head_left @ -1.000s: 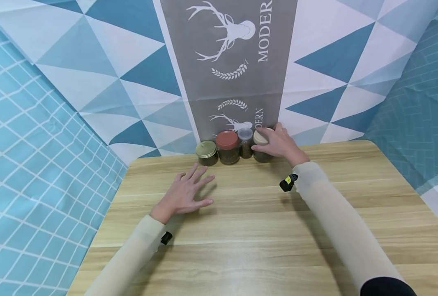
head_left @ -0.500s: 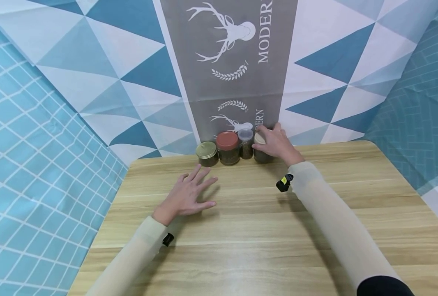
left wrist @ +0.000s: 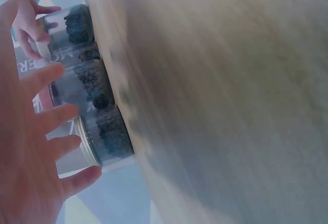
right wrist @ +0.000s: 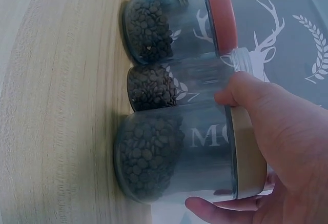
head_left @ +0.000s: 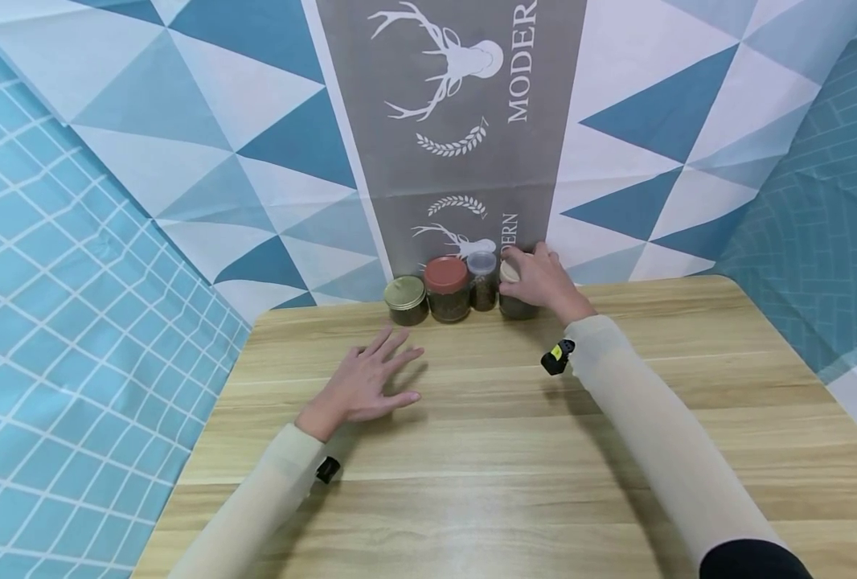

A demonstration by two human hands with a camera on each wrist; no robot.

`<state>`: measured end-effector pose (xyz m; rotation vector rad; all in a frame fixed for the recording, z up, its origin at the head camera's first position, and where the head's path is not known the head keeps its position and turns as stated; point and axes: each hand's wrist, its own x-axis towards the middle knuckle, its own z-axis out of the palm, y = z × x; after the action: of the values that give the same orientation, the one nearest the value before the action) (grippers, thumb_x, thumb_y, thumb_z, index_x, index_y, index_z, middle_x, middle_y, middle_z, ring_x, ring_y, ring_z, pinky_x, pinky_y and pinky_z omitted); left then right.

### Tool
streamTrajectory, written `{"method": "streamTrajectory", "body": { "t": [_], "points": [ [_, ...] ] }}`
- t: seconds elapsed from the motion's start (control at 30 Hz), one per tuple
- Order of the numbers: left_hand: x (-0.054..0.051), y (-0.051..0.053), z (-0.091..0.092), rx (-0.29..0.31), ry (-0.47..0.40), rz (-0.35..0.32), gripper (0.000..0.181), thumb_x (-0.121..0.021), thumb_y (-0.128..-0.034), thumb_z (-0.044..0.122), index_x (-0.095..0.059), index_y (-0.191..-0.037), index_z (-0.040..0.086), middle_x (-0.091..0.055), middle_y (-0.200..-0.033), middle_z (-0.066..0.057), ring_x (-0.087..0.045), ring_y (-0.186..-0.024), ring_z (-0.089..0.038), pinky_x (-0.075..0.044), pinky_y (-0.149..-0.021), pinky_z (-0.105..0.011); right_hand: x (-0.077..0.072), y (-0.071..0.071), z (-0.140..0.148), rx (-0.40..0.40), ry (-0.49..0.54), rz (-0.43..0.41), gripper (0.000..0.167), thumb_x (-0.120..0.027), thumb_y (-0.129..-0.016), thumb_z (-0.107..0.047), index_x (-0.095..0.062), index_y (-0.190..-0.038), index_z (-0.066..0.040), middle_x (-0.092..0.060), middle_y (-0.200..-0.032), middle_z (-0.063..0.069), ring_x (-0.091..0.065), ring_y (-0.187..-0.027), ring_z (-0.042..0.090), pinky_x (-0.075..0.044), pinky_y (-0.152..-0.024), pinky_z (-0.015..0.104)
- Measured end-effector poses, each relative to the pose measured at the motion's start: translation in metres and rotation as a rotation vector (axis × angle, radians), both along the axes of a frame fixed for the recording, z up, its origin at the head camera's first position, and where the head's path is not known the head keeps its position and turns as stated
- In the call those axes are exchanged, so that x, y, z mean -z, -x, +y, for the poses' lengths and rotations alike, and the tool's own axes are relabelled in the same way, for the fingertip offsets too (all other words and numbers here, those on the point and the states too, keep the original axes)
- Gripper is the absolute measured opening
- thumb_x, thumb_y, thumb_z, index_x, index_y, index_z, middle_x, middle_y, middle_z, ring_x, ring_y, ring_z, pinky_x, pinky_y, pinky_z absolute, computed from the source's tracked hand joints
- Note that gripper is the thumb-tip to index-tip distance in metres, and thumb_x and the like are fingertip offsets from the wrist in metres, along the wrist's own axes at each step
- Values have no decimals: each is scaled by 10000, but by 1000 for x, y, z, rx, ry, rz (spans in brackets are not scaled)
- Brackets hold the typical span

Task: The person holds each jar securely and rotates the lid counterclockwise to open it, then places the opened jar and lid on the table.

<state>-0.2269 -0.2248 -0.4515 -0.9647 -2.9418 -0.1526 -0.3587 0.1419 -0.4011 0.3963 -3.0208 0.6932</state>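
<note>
4 lidded jars (right wrist: 177, 155) | 2 hands (head_left: 544, 280) | 1 jar gripped

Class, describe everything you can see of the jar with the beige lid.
The jar with the beige lid is a wide clear cylinder, glass or plastic, partly filled with small dark pieces. Its lid is on. It stands upright on the wooden table at the right end of the row, beside a narrower jar; whether they touch is unclear. The right hand grips it around the lid.
</note>
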Motion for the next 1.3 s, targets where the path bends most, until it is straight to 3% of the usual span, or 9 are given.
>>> {"method": "streamTrajectory", "body": {
  "t": [0.77, 1.1, 1.3],
  "points": [
    [4, -3, -5, -21, -16, -29, 831, -592, -1013, 709, -499, -1712, 268, -373, -1846, -145, -311, -1732, -462, -474, -1163, -821, -7, -5, 2, -14, 36, 16, 622, -767, -1020, -335, -595, -1583, -133, -485, -1623, 373, -481, -1447, 594, -476, -1163, 739],
    [5, -3, -6, -25, -17, -40, 830, -590, -1018, 710, -491, -1716, 272, -359, -1853, -144, -302, -1735, -459, -476, -1162, -819, -10, -7, 3, -10, 42, 15, 619, -780, -1022, -348, -602, -1575, -134, -459, -1651, 362, -466, -1463, 586, -470, -1175, 741],
    [5, -3, -6, -28, -25, -44, 827, -600, -1014, 697, -498, -1712, 266, -365, -1850, -145, -297, -1737, -459, -469, -1168, -824, -20, -9, 4, 6, 56, 23, 631, -781, -1012, -355, -599, -1579, -144, -410, -1665, 396, -465, -1455, 616, -481, -1153, 755]
  ]
}}
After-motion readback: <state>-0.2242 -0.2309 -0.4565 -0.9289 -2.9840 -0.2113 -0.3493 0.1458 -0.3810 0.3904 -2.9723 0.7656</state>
